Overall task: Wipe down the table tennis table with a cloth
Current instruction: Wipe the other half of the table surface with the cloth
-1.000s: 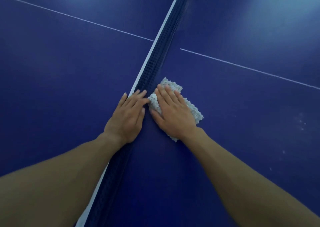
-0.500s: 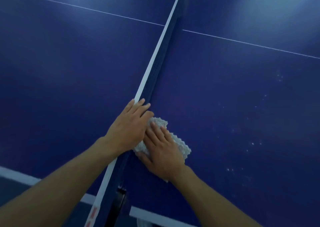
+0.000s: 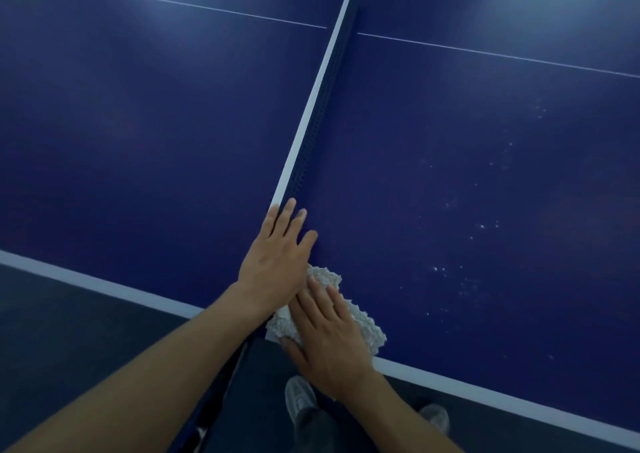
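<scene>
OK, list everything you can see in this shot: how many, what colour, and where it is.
table tennis table: 1, dark blue with white lines, fills most of the view
net: 1, dark mesh with a white top band, runs up the middle from the near edge
cloth: 1, whitish, on the table's right half at the near edge, beside the net
specks: many, pale, scattered over the right half
floor: dark grey, below the near edge
shoes: 2, grey, on the floor at the bottom
left hand: 1, fingers straight, resting on the net's top band
right hand: 1, flat on the cloth
</scene>
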